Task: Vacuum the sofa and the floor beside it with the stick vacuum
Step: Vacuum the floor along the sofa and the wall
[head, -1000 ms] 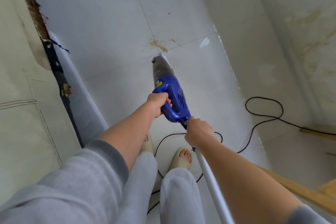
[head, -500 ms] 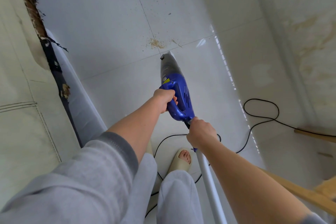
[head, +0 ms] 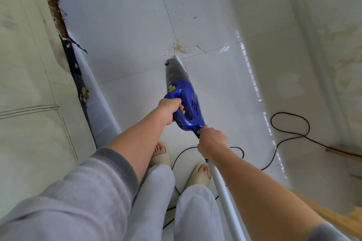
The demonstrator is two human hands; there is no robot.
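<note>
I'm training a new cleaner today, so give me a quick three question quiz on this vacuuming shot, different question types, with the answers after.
1. True or false: the left hand grips the blue vacuum by its loop handle.
2. Where does the crumb pile lie relative to the nozzle? A) just beyond it B) behind the feet C) on the sofa
3. What does the right hand hold?

Key: 1 true; 2 A; 3 the top of the white tube, just behind the motor body.
</note>
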